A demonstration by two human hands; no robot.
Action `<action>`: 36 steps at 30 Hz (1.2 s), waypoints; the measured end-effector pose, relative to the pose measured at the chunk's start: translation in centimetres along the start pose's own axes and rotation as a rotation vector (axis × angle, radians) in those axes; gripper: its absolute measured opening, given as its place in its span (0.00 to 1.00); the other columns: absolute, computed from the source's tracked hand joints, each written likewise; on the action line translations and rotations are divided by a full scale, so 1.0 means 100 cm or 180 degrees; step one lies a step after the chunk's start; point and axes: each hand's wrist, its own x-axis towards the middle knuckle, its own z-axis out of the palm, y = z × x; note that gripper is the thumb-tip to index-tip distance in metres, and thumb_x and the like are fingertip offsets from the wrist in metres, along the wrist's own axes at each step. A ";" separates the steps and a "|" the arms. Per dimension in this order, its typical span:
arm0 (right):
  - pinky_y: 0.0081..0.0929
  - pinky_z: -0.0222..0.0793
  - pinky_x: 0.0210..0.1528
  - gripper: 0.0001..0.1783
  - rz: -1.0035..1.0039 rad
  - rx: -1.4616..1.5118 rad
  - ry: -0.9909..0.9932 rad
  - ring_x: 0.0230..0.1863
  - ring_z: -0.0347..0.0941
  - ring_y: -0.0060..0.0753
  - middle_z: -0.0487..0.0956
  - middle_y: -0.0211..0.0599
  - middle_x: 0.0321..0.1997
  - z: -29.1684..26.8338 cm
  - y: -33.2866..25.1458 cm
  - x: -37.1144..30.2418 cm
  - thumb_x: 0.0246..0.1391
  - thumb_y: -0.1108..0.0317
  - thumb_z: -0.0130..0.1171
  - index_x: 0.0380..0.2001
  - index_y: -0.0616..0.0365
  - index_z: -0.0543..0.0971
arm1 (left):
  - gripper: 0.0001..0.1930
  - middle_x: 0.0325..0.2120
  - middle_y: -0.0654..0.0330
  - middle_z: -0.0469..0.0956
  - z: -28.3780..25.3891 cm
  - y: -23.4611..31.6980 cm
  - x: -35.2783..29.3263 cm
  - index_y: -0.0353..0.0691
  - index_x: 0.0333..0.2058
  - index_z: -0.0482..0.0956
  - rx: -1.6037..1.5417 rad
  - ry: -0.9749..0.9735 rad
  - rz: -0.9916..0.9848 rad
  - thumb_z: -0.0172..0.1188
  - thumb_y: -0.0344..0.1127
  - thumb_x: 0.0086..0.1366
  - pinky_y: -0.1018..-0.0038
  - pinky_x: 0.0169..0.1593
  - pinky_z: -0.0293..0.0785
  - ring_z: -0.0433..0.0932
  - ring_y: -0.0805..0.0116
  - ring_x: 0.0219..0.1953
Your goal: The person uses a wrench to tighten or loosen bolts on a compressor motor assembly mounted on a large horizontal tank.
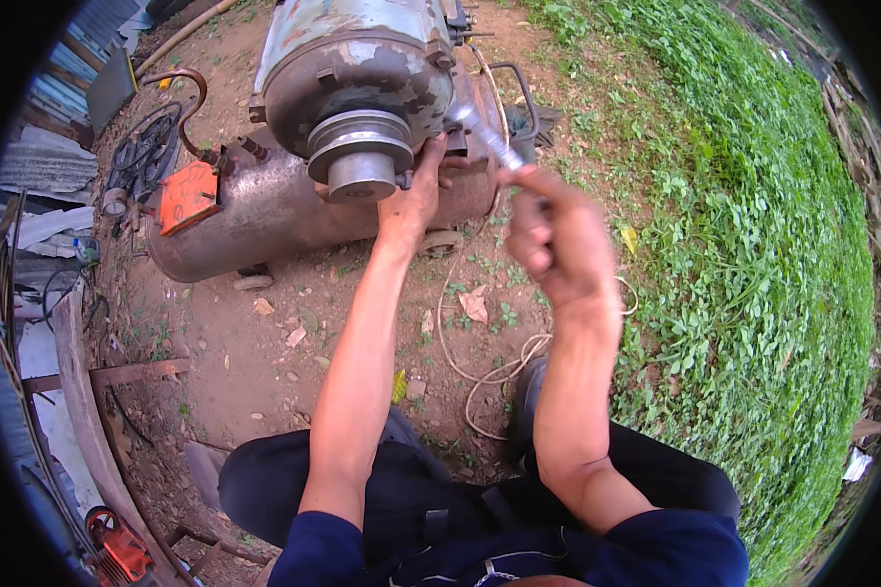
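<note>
A worn electric motor (362,73), its grey paint flaking, sits on a rusty compressor tank (294,210). Its silver grooved pulley (360,147) faces me. My left hand (416,201) reaches in beside the pulley, at the motor's lower right edge. Its fingers are closed around a spot there; what they hold is partly hidden. To the right, my right hand (563,240) is wrapped around the handle of a shiny metal wrench (489,137). The wrench slants up and left to the motor's right side. Motion blurs it, so its head is unclear.
An orange box (189,198) and a bent copper pipe (194,98) are on the tank's left. A pale cord (485,380) loops over the dirt between my feet. Green plants (744,264) cover the right side. An orange machine (117,553) stands at lower left.
</note>
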 end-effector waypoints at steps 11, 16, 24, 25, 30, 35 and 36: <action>0.14 0.63 0.22 0.13 -0.0253 0.0115 -0.0329 0.27 0.68 0.17 0.73 0.27 0.25 -0.016 -0.002 -0.006 0.64 0.62 0.50 0.37 0.60 0.79 | 0.13 0.30 0.60 0.82 0.000 0.003 0.001 0.37 0.39 0.80 0.0124 0.0044 -0.0123 0.55 0.41 0.69 0.81 0.30 0.70 0.82 0.73 0.31; 0.16 0.66 0.29 0.13 -0.0326 0.0018 -0.0534 0.32 0.70 0.18 0.77 0.29 0.32 -0.035 0.005 -0.002 0.61 0.65 0.55 0.42 0.64 0.80 | 0.14 0.29 0.61 0.82 0.002 0.002 -0.001 0.37 0.38 0.80 0.0071 0.0061 -0.0040 0.54 0.42 0.69 0.80 0.30 0.69 0.82 0.73 0.31; 0.17 0.69 0.32 0.17 -0.0271 0.0014 -0.0789 0.34 0.71 0.19 0.78 0.30 0.35 -0.039 0.011 -0.004 0.59 0.70 0.56 0.50 0.65 0.77 | 0.13 0.33 0.59 0.81 0.002 0.004 -0.002 0.36 0.40 0.78 -0.0008 0.0048 -0.0115 0.57 0.41 0.68 0.80 0.27 0.70 0.82 0.70 0.30; 0.17 0.69 0.32 0.18 -0.0316 -0.0064 -0.0821 0.34 0.72 0.19 0.78 0.30 0.36 -0.040 0.013 -0.003 0.59 0.70 0.57 0.52 0.65 0.76 | 0.13 0.33 0.59 0.81 0.002 0.004 -0.002 0.35 0.40 0.78 0.0012 0.0038 -0.0127 0.57 0.41 0.68 0.80 0.27 0.70 0.82 0.70 0.30; 0.18 0.69 0.33 0.19 -0.0579 -0.0258 -0.0928 0.36 0.72 0.20 0.78 0.31 0.37 -0.041 0.015 -0.003 0.58 0.71 0.58 0.53 0.63 0.74 | 0.14 0.34 0.59 0.81 0.004 0.007 -0.003 0.35 0.41 0.78 0.0028 0.0038 -0.0097 0.57 0.42 0.68 0.80 0.27 0.69 0.82 0.70 0.30; 0.20 0.69 0.33 0.13 -0.0486 -0.0221 -0.0720 0.37 0.72 0.21 0.78 0.32 0.37 -0.045 0.020 0.006 0.58 0.71 0.57 0.45 0.62 0.76 | 0.14 0.35 0.59 0.81 0.004 0.006 -0.003 0.36 0.41 0.78 0.0019 0.0043 -0.0117 0.57 0.42 0.68 0.80 0.27 0.69 0.82 0.70 0.30; 0.20 0.69 0.33 0.11 -0.0472 -0.0217 -0.0678 0.37 0.73 0.22 0.78 0.32 0.37 -0.047 0.021 0.009 0.58 0.71 0.57 0.44 0.61 0.77 | 0.14 0.35 0.59 0.81 0.003 0.006 -0.003 0.36 0.41 0.78 0.0026 0.0063 -0.0111 0.57 0.42 0.68 0.80 0.27 0.69 0.82 0.70 0.30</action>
